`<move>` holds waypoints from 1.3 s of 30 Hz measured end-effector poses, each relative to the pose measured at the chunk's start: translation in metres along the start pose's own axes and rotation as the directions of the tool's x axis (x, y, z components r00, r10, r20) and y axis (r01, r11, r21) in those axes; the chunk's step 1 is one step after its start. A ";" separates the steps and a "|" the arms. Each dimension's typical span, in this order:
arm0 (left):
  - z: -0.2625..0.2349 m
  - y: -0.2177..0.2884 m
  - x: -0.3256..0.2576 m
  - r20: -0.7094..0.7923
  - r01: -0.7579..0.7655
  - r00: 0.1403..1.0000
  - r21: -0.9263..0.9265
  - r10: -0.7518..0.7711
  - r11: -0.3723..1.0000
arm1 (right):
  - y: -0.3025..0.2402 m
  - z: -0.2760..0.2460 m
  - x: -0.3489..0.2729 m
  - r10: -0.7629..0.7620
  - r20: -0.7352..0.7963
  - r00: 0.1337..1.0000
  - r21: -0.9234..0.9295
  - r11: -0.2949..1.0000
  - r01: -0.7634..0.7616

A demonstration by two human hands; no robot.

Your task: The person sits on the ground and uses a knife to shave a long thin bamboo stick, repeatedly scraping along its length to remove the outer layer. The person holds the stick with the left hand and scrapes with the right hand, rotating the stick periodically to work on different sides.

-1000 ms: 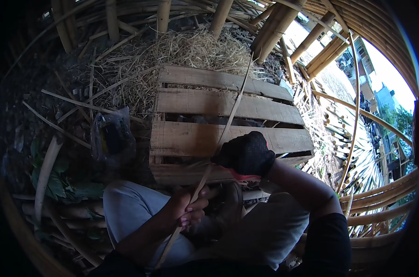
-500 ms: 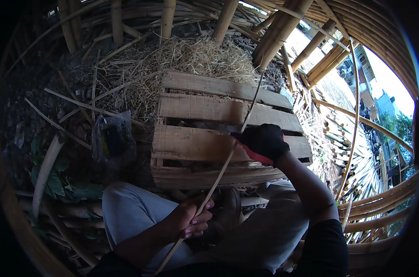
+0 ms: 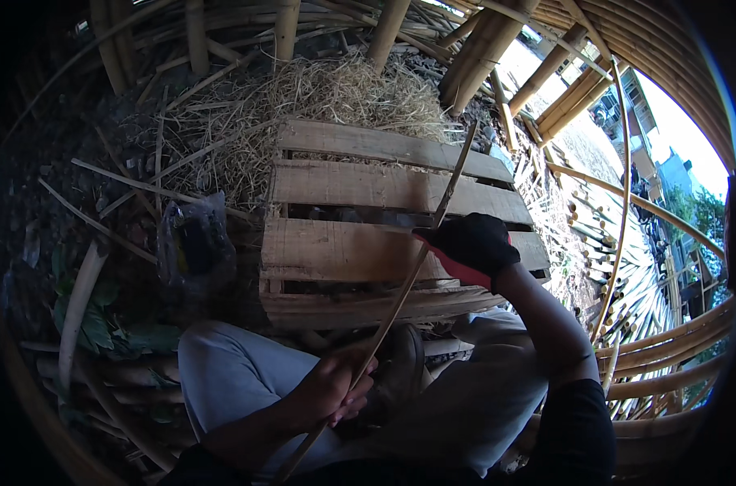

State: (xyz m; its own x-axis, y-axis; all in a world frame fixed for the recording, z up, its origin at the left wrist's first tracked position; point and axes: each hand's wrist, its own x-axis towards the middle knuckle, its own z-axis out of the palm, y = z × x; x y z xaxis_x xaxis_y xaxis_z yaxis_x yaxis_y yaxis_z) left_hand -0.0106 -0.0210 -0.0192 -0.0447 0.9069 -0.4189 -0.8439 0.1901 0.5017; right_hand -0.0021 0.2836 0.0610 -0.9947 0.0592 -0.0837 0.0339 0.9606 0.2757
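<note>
A long, thin bamboo strip point(image 3: 402, 293) slants from my lap up over the slatted wooden crate point(image 3: 327, 247). My bare left hand point(image 3: 341, 389) is closed round its lower part, above my crossed legs. In a black and red glove, my right hand point(image 3: 471, 249) is closed at the strip's upper part, over the crate's right half. A thin, blurred blade, seemingly a knife's point(image 3: 390, 229), sticks out leftward from the glove and crosses the strip. The glove hides its handle. The strip's far end rises past the glove, above the crate's back slats.
Dry bamboo shavings point(image 3: 343, 93) are heaped behind the crate. A clear plastic bag point(image 3: 196, 243) with something dark inside lies to its left, near loose bamboo strips point(image 3: 133, 188). Bamboo posts point(image 3: 489, 57) stand at the back, and cut poles point(image 3: 599, 235) are stacked on the right.
The strip has turned, showing a broader, darker face, and its far end sits a little lower. My right hand has shifted slightly right along with it; my left hand still grips below.
</note>
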 end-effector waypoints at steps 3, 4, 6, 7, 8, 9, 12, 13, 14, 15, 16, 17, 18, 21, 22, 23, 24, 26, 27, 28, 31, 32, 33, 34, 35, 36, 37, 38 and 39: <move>-0.003 -0.001 -0.002 0.027 -0.028 0.999 0.013 0.027 1.000 | -0.038 -0.013 -0.020 -0.098 0.118 0.988 0.112 0.990 0.085; -0.003 -0.001 -0.003 0.017 -0.032 0.999 0.011 0.031 0.999 | -0.033 -0.012 -0.019 -0.121 0.074 0.990 0.100 0.988 0.114; -0.003 -0.001 -0.002 0.006 -0.032 0.999 0.008 0.032 0.999 | -0.010 -0.006 -0.008 -0.099 -0.082 0.992 -0.045 0.994 0.095; -0.003 0.000 0.000 0.023 -0.026 0.999 0.000 0.026 1.000 | 0.010 0.000 -0.005 -0.004 -0.124 0.992 -0.011 1.000 0.003; -0.003 0.000 0.002 0.036 -0.023 0.999 -0.010 0.024 1.000 | 0.033 0.009 0.001 0.118 -0.016 0.993 -0.010 0.993 -0.118; -0.003 -0.001 0.001 0.037 -0.027 0.999 -0.026 0.028 0.999 | 0.046 0.015 0.008 0.224 0.089 0.971 -0.015 0.975 -0.223; -0.005 -0.002 0.001 0.025 -0.016 1.000 -0.003 0.017 1.000 | 0.004 0.001 -0.012 0.037 -0.019 0.999 0.033 0.999 -0.036; -0.005 -0.002 0.000 0.018 -0.026 1.000 -0.003 0.026 1.000 | -0.012 -0.003 -0.020 -0.043 0.005 0.999 0.105 0.994 0.042; -0.005 -0.001 -0.001 0.018 -0.027 0.999 0.002 0.027 1.000 | -0.023 -0.002 -0.028 -0.087 -0.006 0.996 0.140 0.986 0.087; -0.005 -0.001 0.000 0.017 -0.029 0.999 0.006 0.029 1.000 | -0.028 -0.001 -0.034 -0.131 -0.018 0.991 0.176 0.976 0.132; -0.004 0.001 0.001 0.024 -0.024 0.999 -0.010 0.024 1.000 | -0.022 0.001 -0.033 -0.115 0.037 0.993 0.159 0.981 0.108; -0.004 0.002 0.000 0.017 -0.020 1.000 -0.035 0.021 0.999 | -0.011 0.003 -0.026 -0.101 -0.005 0.995 0.176 0.979 0.101; -0.004 0.002 -0.002 0.010 -0.017 1.000 -0.059 0.018 0.998 | 0.001 0.004 -0.021 0.008 -0.014 1.000 0.181 0.984 -0.006; -0.001 0.008 -0.001 0.039 0.009 0.999 -0.100 -0.005 0.995 | 0.022 -0.005 -0.009 0.183 0.181 0.966 0.083 0.976 -0.200; -0.002 0.006 -0.002 0.022 0.005 1.000 -0.090 -0.004 0.996 | 0.006 -0.010 -0.005 0.140 0.209 0.968 0.052 0.987 -0.154; -0.002 0.004 -0.002 0.018 0.003 1.000 -0.072 -0.002 0.997 | -0.003 -0.015 -0.009 0.113 0.236 0.965 0.013 0.993 -0.119; -0.002 0.004 0.000 0.014 0.002 1.000 -0.055 -0.001 0.998 | -0.006 -0.002 -0.018 -0.024 0.184 0.983 0.150 0.989 -0.004; -0.003 0.002 -0.001 -0.004 -0.031 1.000 -0.004 0.031 1.000 | -0.024 -0.010 -0.022 -0.043 0.190 0.981 0.125 0.992 0.019; -0.003 0.001 -0.001 -0.012 -0.046 0.999 0.021 0.047 0.999 | -0.016 -0.007 -0.017 -0.057 0.173 0.983 0.133 0.991 0.034; -0.001 0.001 -0.001 0.002 -0.030 1.000 0.013 0.030 0.999 | 0.003 0.000 -0.016 0.048 0.121 0.992 0.110 0.992 -0.061; 0.002 0.006 -0.003 -0.007 -0.016 1.000 -0.021 0.016 1.000 | 0.033 -0.003 0.005 0.227 0.167 0.960 0.074 0.968 -0.241; 0.002 0.005 -0.002 -0.004 -0.009 1.000 -0.035 0.009 0.999 | 0.029 0.000 0.001 0.178 0.092 0.980 0.104 0.977 -0.187; 0.001 0.005 -0.002 -0.001 -0.002 1.000 -0.050 0.002 0.999 | 0.024 0.003 -0.005 0.128 0.015 0.992 0.130 0.983 -0.129; 0.001 0.004 0.001 0.004 -0.014 1.000 -0.024 0.014 1.000 | 0.013 0.005 -0.012 0.112 -0.059 0.992 0.181 0.978 -0.100; 0.000 0.002 0.000 0.000 -0.029 1.000 -0.002 0.029 1.000 | 0.001 -0.001 -0.010 0.151 0.221 0.964 0.149 0.971 -0.186; -0.001 0.002 0.001 -0.005 -0.044 0.999 0.020 0.045 0.999 | -0.001 0.002 -0.009 0.156 0.195 0.968 0.173 0.966 -0.191; -0.001 0.003 0.001 -0.007 -0.049 0.999 0.026 0.050 0.998 | -0.003 0.008 -0.009 0.167 0.177 0.970 0.200 0.959 -0.201; 0.000 0.004 0.000 -0.012 -0.044 0.999 0.029 0.045 0.999 | 0.005 0.008 -0.004 0.318 0.155 0.935 0.231 0.909 -0.347; 0.001 0.003 0.000 -0.016 -0.039 0.999 0.031 0.040 0.999 | 0.021 0.005 0.006 0.463 0.139 0.876 0.263 0.835 -0.483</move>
State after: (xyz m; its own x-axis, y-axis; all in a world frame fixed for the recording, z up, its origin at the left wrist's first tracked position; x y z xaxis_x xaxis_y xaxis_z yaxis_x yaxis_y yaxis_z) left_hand -0.0125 -0.0203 -0.0166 -0.0868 0.9076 -0.4107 -0.8246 0.1658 0.5408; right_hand -0.0067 0.3057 0.0611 -0.8418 0.5340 -0.0788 0.5343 0.8451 0.0193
